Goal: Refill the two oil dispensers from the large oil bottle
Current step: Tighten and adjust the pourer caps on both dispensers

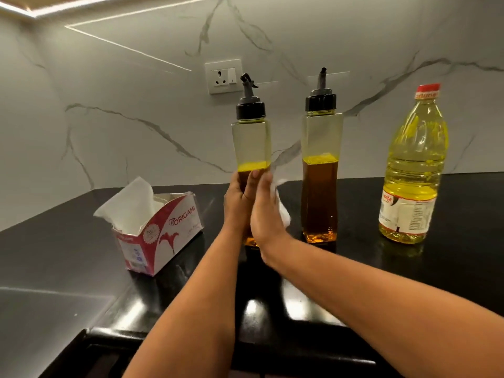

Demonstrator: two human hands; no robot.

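Note:
Two clear square oil dispensers with black spouted caps stand on the black counter. The left dispenser point(251, 140) holds oil to roughly mid height, and my left hand point(236, 205) grips its lower body. My right hand point(266, 214) presses a white tissue point(282, 211) against the same dispenser's right side. The right dispenser point(320, 170) stands apart to the right, filled slightly higher with amber oil. Farther right stands the large oil bottle point(414, 170), yellow oil inside, red cap on, with nothing touching it.
An open red and white tissue box point(161, 230) with a tissue sticking out sits left of my hands. The marble wall with a power socket point(224, 76) rises just behind the bottles. The black counter point(68, 241) ends at a front edge below my forearms.

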